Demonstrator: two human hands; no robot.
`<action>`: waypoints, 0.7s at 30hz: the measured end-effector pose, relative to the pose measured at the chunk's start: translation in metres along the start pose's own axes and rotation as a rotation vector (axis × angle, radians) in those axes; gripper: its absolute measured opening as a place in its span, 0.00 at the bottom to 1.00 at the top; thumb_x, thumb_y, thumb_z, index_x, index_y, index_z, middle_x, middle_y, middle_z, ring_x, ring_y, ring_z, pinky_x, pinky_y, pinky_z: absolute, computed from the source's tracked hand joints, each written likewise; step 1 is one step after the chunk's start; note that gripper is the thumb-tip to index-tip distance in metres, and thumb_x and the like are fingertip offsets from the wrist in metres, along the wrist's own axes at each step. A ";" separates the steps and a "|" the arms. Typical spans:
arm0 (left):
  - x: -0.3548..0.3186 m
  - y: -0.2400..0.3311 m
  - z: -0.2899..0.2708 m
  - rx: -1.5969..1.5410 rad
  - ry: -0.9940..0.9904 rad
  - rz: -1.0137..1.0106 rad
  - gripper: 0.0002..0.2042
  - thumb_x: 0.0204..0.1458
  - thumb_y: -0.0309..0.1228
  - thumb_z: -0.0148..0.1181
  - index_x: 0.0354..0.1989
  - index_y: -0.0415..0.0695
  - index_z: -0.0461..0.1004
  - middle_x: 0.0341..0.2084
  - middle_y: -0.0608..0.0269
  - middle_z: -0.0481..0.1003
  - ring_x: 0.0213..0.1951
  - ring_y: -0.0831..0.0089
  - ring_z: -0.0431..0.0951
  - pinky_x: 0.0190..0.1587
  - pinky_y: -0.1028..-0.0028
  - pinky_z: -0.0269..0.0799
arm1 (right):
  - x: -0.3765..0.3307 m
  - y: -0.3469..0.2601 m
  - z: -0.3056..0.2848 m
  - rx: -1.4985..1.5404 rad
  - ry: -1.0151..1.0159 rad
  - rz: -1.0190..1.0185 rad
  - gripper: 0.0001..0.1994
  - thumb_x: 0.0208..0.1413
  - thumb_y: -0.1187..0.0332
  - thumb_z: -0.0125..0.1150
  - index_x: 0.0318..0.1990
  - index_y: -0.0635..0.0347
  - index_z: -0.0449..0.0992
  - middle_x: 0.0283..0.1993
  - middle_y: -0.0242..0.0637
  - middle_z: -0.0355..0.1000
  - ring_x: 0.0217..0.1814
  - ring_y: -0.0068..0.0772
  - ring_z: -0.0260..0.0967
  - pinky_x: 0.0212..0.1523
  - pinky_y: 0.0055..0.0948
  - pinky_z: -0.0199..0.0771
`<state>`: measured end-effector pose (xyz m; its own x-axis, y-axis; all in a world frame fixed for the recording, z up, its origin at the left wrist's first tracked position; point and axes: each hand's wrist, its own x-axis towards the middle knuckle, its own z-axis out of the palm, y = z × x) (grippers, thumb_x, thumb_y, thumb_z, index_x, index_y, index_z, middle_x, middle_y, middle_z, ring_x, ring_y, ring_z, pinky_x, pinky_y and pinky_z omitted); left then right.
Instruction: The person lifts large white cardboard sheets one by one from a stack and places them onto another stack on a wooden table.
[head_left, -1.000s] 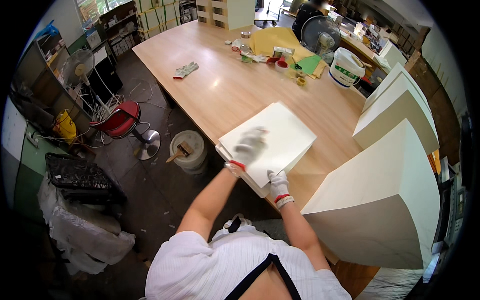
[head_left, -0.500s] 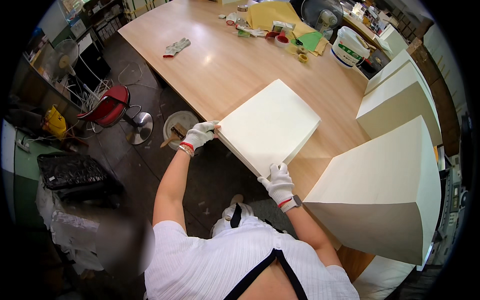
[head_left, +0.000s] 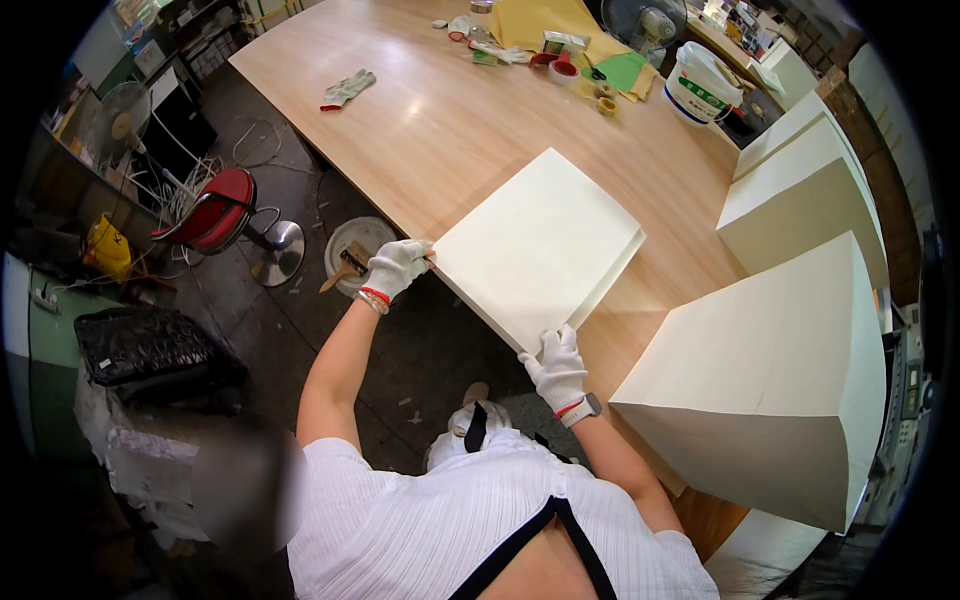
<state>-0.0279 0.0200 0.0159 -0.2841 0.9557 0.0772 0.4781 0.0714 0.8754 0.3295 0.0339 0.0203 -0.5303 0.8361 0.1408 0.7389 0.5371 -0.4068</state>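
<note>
A flat, square-cornered cream-white stack of paper sheets point(head_left: 540, 235) lies near the front edge of the wooden table, its near side along that edge. My left hand point(head_left: 398, 267), in a white knit glove with a red cuff, grips its left corner. At the near corner, my right hand point(head_left: 557, 368) holds the stack with its gloved fingers on top. The right thumb points left along the near edge. What lies under the stack is hidden.
Tall stacks of cream paper point(head_left: 760, 340) stand along the table's right side. A white bucket point(head_left: 700, 88), tape rolls point(head_left: 563, 70) and yellow paper point(head_left: 530, 25) occupy the far end. A loose glove point(head_left: 348, 90) lies far left. On the floor are a brush point(head_left: 350, 262) and red stool point(head_left: 220, 210).
The paper stack's far corner has shifted slightly away and left, and a gap along its right side looks wider. Both hands keep their places at the corners.
</note>
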 end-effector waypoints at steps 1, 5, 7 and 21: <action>0.001 -0.007 0.001 -0.028 -0.001 0.003 0.08 0.50 0.18 0.60 0.39 0.34 0.79 0.34 0.57 0.80 0.34 0.68 0.82 0.38 0.72 0.79 | 0.000 0.001 0.001 0.005 -0.005 -0.005 0.27 0.43 0.56 0.75 0.46 0.58 0.68 0.58 0.59 0.60 0.49 0.62 0.69 0.42 0.49 0.77; 0.005 -0.033 0.001 0.189 -0.043 0.076 0.10 0.48 0.26 0.66 0.39 0.39 0.78 0.34 0.57 0.80 0.34 0.62 0.81 0.37 0.69 0.77 | 0.000 0.001 -0.009 0.020 -0.059 -0.018 0.28 0.45 0.55 0.73 0.49 0.58 0.69 0.59 0.59 0.60 0.51 0.63 0.69 0.45 0.49 0.76; 0.007 -0.023 -0.002 0.377 -0.063 0.193 0.12 0.44 0.27 0.68 0.39 0.41 0.78 0.37 0.56 0.80 0.36 0.58 0.80 0.38 0.66 0.76 | -0.004 0.002 -0.025 0.081 -0.109 -0.001 0.28 0.47 0.55 0.72 0.52 0.59 0.69 0.60 0.57 0.61 0.53 0.62 0.68 0.49 0.48 0.75; 0.016 0.402 0.040 0.183 -0.127 1.173 0.18 0.44 0.22 0.69 0.46 0.42 0.77 0.46 0.56 0.79 0.45 0.60 0.81 0.45 0.69 0.77 | -0.230 0.098 -0.432 -0.156 1.479 0.131 0.20 0.70 0.63 0.40 0.55 0.72 0.69 0.55 0.52 0.72 0.54 0.42 0.72 0.58 0.37 0.70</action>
<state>0.1927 0.0757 0.3495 0.4847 0.4855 0.7276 0.5050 -0.8345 0.2205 0.7036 -0.0572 0.3383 0.3618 0.1802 0.9147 0.8333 0.3775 -0.4039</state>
